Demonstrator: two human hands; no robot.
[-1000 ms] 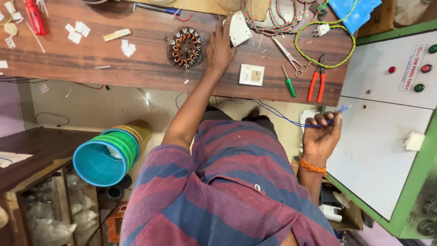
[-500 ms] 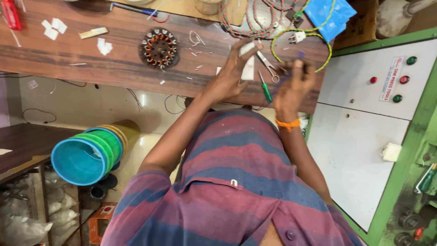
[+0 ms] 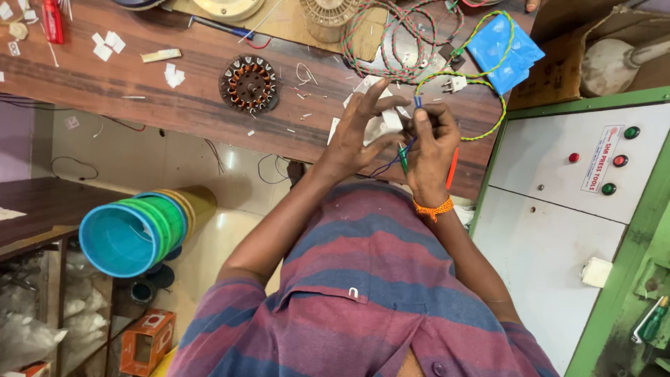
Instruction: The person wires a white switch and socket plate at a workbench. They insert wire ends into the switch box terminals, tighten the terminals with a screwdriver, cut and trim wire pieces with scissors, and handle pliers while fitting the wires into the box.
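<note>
My left hand (image 3: 352, 132) is raised over the wooden bench (image 3: 174, 105), fingers spread, with a white plastic piece (image 3: 386, 124) held between thumb and fingers. My right hand (image 3: 429, 143), an orange band on its wrist, pinches a thin blue wire (image 3: 417, 103) right beside that piece. The two hands touch. Below them a green-handled screwdriver (image 3: 403, 157) and a red tool handle (image 3: 452, 167) show, partly hidden by the hands.
A copper-wound motor stator (image 3: 250, 84) lies left of the hands. Twisted red-green cable (image 3: 391, 42), a yellow-green wire with a plug (image 3: 457, 84) and a blue cloth (image 3: 502, 49) lie beyond. A grey control cabinet (image 3: 558, 223) stands right; stacked tubs (image 3: 132, 234) lower left.
My right hand has come up from beside the cabinet with the blue wire to the bench. My left hand has picked up the white piece and met it.
</note>
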